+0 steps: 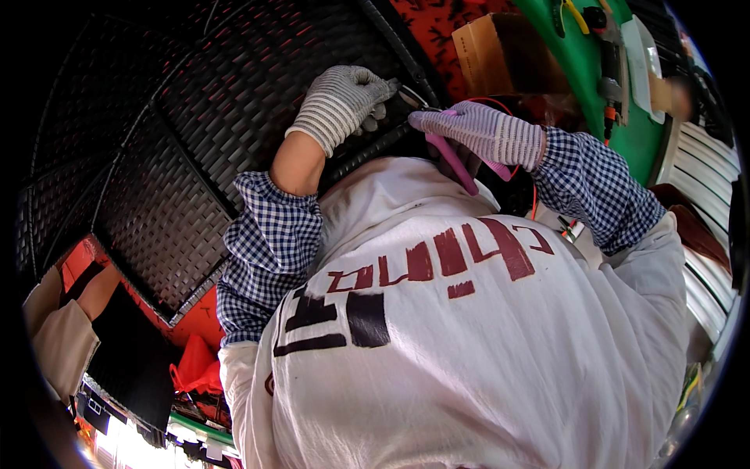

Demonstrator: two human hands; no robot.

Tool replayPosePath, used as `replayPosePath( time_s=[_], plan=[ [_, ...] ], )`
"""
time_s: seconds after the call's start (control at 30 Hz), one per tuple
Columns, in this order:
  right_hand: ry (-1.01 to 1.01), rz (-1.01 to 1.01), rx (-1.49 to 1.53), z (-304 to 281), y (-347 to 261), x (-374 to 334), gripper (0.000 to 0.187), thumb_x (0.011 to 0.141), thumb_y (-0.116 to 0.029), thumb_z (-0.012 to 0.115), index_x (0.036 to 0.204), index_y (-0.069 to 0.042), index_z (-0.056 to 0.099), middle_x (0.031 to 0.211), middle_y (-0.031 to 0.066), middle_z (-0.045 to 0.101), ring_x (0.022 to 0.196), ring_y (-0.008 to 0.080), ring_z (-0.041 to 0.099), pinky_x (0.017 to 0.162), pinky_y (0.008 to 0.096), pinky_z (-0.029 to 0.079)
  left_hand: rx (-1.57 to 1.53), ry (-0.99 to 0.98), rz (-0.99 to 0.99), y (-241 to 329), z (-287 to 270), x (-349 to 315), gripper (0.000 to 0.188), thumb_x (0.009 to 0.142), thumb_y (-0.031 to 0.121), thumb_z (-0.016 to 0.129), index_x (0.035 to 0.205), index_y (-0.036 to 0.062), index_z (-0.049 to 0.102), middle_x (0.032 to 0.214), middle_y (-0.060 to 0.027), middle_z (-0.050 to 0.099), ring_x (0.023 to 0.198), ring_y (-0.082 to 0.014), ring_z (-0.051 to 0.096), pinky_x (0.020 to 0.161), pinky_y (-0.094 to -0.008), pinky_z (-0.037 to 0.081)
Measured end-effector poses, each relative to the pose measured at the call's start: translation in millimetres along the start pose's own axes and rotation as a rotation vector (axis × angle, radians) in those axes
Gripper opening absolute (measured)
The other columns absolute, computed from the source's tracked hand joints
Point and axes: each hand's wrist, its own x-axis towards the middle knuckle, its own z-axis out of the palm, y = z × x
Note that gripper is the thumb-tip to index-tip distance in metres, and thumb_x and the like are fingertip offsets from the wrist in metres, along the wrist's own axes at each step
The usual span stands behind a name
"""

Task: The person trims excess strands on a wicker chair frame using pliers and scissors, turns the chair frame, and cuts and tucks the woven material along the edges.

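Note:
My left hand (pixel 337 102), in a grey-and-white striped knit glove, is at the edge of a black woven wicker panel (pixel 273 86). Its thumb and fingers are pinched together near the panel's dark frame bar; what they grip is too small to make out. Close by on the right, my right hand (pixel 484 133), gloved alike, is closed round a hand tool with two pink handles (pixel 451 162). Whether it is scissors or pliers I cannot tell, as the fingers cover much of it. A curved pale metal piece (pixel 412 96) shows between the two hands.
More black woven panels (pixel 156 211) stand at the left, with red cloth (pixel 199 366) below. An open cardboard box (pixel 500 55) is at the back right. Beyond it, a green surface (pixel 574 55) bears yellow-handled pliers (pixel 576 17) and a power tool (pixel 610 78). Another person's legs show lower left.

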Motion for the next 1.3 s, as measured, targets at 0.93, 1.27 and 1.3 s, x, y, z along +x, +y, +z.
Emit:
replayPosePath(
  time_s=[0.93, 1.27, 1.3],
  plan=[
    [0.037, 0.07, 0.164, 2, -20, -11, 0.062, 0.085, -0.062, 0.065, 0.093, -0.001, 0.065, 0.078, 0.0112, 0.067, 0.065, 0.0253, 0.069, 0.061, 0.0374, 0.06, -0.041, 0.031, 0.105, 5, -1, -1, 0.028, 0.095, 0.029, 0.062, 0.099, 0.0027, 0.07, 0.074, -0.0053, 0.067, 0.056, -0.0145, 0.065, 0.048, -0.0273, 0.05],
    [0.159, 0.0, 0.125, 9, -18, -7, 0.064, 0.086, -0.064, 0.061, 0.088, -0.001, 0.069, 0.076, 0.0123, 0.07, 0.064, 0.024, 0.07, 0.059, 0.0344, 0.059, -0.189, -0.026, 0.147, 5, 2, -2, 0.027, 0.095, 0.032, 0.063, 0.083, 0.0079, 0.065, 0.065, 0.002, 0.057, 0.051, -0.0102, 0.056, 0.044, -0.0246, 0.044],
    [0.166, 0.0, 0.139, 9, -18, -6, 0.065, 0.084, -0.065, 0.062, 0.087, -0.001, 0.069, 0.075, 0.0131, 0.07, 0.064, 0.0249, 0.07, 0.059, 0.0353, 0.059, -0.198, -0.03, 0.15, 5, 1, -3, 0.027, 0.095, 0.032, 0.062, 0.082, 0.0084, 0.064, 0.064, 0.0026, 0.056, 0.051, -0.0098, 0.055, 0.044, -0.0243, 0.043]
  ],
)
